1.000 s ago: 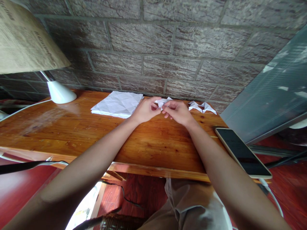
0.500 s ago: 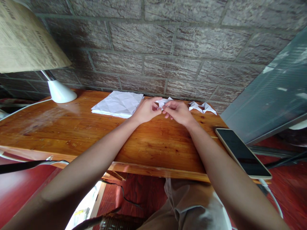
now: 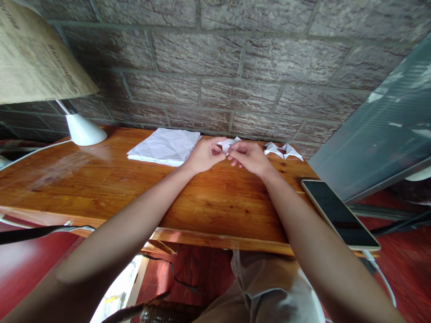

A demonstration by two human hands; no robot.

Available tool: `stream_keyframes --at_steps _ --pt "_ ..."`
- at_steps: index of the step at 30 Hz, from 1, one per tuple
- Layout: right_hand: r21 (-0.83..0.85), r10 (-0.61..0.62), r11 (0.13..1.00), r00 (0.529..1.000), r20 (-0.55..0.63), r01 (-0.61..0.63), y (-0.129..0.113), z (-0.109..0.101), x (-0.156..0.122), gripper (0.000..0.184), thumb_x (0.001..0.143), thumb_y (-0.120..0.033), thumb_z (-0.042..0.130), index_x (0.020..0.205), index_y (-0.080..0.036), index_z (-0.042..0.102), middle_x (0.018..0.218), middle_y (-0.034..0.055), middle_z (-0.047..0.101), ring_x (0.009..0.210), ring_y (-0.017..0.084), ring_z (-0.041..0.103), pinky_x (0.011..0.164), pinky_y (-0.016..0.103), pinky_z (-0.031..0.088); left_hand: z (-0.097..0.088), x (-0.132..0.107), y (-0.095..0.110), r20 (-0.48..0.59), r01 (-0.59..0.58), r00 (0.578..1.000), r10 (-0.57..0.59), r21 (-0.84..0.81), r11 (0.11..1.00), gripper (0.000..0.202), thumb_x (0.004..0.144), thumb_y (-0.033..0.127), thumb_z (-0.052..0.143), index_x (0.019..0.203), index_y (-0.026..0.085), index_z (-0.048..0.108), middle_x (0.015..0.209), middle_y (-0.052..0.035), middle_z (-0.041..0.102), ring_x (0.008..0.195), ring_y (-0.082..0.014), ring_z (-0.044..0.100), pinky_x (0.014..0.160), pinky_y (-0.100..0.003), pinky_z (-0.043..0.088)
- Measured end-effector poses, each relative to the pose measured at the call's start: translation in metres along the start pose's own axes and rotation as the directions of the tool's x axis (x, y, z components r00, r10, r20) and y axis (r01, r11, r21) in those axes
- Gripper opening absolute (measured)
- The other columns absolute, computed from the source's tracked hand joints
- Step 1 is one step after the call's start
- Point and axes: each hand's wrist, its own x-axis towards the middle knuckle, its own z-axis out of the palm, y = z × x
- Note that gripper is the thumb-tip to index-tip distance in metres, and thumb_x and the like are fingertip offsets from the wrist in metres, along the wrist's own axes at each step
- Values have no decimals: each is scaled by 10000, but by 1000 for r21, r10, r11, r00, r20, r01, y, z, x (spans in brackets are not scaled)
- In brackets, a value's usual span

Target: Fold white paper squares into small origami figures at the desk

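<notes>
Between both hands is a small folded white paper piece (image 3: pixel 226 144), held up near the back edge of the wooden table. My left hand (image 3: pixel 208 154) pinches its left side with thumb and fingers. From the right, my right hand (image 3: pixel 248 155) grips the same piece, fingers curled and partly covering it. Just left of my left hand lies a stack of creased white paper sheets (image 3: pixel 164 146). To the right of my right hand stand folded white paper shapes (image 3: pixel 283 150) with pointed corners.
A smartphone (image 3: pixel 340 213) with a white cable (image 3: pixel 379 273) lies at the table's right edge. A lamp with a white base (image 3: pixel 84 129) and printed shade (image 3: pixel 37 54) stands at the back left. The stone-block wall (image 3: pixel 218 58) rises behind the table (image 3: pixel 215 206).
The view has shifted very slightly. Both hands keep the same grip on the folded paper piece, with no clear movement.
</notes>
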Motion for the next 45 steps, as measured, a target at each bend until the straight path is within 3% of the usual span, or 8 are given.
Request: stream_keyframes --at_steps 11,19,24,33,40,45 --pt "11 -19 1000 1000 6 19 3 -1 0 240 802 -392 774 813 -166 695 714 28 723 536 92 655 420 144 439 0 0 0 -6 -14 1000 14 -23 1000 524 731 258 714 1236 123 673 791 -33 774 697 -165 699 680 -251 516" --pt "182 -1 983 1000 -19 5 7 0 1 366 645 -352 878 922 -200 695 831 14 752 752 135 717 604 200 560 -2 2 -1 -88 22 996 -23 -17 1000 498 716 218 738 1200 115 684 804 -56 774 744 -179 722 734 -263 539" --pt "237 -50 969 996 -79 67 4 0 2 446 623 -450 873 934 -210 662 864 17 751 848 159 713 659 228 565 -3 3 1 -92 -5 996 -2 -73 997 450 721 253 761 1156 151 703 830 -48 768 772 -182 731 738 -259 546" --pt "251 -71 962 988 -140 105 4 0 3 526 560 -503 898 881 -218 593 799 1 736 786 157 697 647 236 552 -4 4 3 -64 4 998 -19 -220 975 481 712 345 802 1138 132 732 910 -84 787 781 -199 728 788 -328 571" --pt "266 -74 959 991 -112 102 2 1 2 499 548 -449 913 858 -208 607 785 -5 737 767 146 691 651 233 557 -4 3 1 -65 25 997 -36 -164 986 476 729 337 793 1161 145 739 849 -72 790 764 -212 731 771 -339 583" --pt "295 -75 950 991 -113 105 4 3 3 512 535 -440 925 861 -204 610 751 -18 727 747 141 696 657 234 566 -3 4 0 -85 -4 996 -11 -177 984 403 761 376 766 1090 143 769 1046 -111 784 804 -211 737 785 -348 599"
